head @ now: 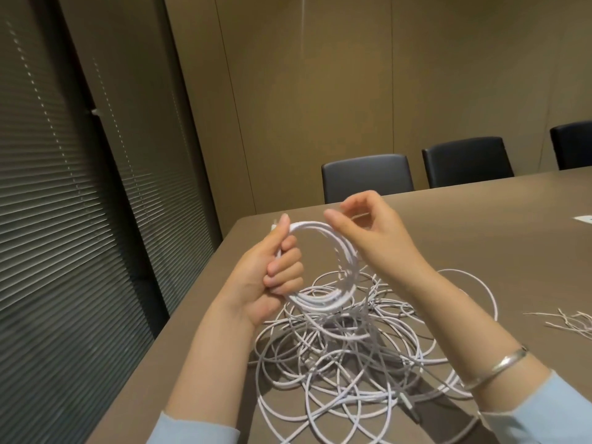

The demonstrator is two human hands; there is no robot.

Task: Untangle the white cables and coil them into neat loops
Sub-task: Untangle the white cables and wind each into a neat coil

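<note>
The left hand (272, 267) has its fingers curled round the left side of a round coil of thin white cable (323, 264), thumb laid up along the top of the loops. Held upright and off the table, the coil likely keeps its turns stacked together, so each new turn can be laid on without the rest springing apart. To the right of it, the right hand (368, 232) is raised at the coil's upper right edge with its fingers bent; it appears to be guiding a strand onto the top of the coil, though whether thumb and fingers actually pinch the cable cannot be told. A thin silver bangle (495, 368) sits on that wrist, and both forearms end in light blue sleeves (544, 415). Below and between the hands, the loose tangled heap of white cables (352, 357) lies on the brown table (480, 235), with strands rising from it to the underside of the coil; the heap is probably kept directly underneath so slack feeds upward freely. Further right of the right hand lies a small bundle of short white ties (570, 322), presumably kept within reach for binding finished coils. Much cable remains uncoiled.
</note>
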